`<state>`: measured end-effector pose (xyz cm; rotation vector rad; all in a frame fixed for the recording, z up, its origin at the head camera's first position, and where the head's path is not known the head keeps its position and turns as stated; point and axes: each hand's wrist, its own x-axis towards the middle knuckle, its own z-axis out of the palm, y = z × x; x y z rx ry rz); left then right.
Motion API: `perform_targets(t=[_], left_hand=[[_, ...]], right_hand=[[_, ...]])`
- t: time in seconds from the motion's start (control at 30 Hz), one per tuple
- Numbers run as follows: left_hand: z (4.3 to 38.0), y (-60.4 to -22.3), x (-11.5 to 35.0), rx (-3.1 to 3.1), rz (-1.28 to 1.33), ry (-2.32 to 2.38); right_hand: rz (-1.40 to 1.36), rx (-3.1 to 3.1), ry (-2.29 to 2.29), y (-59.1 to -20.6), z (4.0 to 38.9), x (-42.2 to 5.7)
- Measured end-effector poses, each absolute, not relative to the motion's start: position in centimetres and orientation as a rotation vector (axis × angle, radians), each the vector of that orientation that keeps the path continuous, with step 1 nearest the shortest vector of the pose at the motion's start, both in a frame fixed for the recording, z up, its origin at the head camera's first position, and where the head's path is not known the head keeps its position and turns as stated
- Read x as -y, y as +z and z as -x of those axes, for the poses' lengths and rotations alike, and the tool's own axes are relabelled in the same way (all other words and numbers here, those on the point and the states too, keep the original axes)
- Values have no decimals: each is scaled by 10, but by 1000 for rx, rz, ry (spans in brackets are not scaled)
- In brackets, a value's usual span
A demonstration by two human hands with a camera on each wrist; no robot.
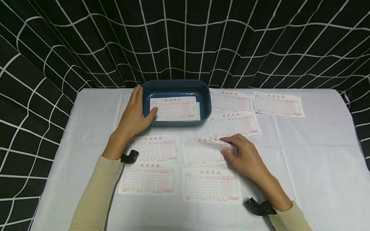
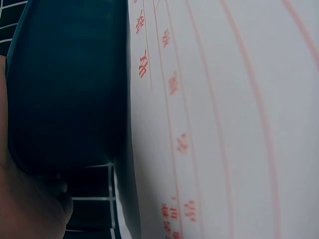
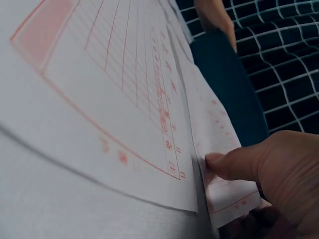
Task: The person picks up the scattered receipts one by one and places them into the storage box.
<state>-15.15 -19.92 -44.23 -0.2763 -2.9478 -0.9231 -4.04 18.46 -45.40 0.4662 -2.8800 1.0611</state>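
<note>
A dark blue plastic basin (image 1: pixel 209 102) stands at the back of the table with printed receipt slips (image 1: pixel 173 110) lying in it. My left hand (image 1: pixel 133 110) holds its left end, fingers along the outer wall and thumb over the front rim. With thumb and fingers my right hand (image 1: pixel 245 155) pinches the right end of a red-printed receipt slip (image 1: pixel 202 152) in the middle row. In the right wrist view, the thumb (image 3: pixel 234 164) presses on this slip's face, with fingertips partly hidden beneath it.
Below the basin lie more receipt slips, one at middle left (image 1: pixel 156 149), one at front left (image 1: pixel 147 179) and one at front right (image 1: pixel 211 186). Others (image 1: pixel 234 123) lie right of the basin, including one farther out (image 1: pixel 278 104). A black grid-patterned cloth (image 1: pixel 185 41) hangs behind the white table.
</note>
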Motion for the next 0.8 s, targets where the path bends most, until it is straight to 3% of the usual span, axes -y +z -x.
perform_targets(t=[0.8], left_hand=[[151, -442, 199, 2951, 270, -931]], right_hand=[[-337, 2916, 1066, -439, 40, -197]])
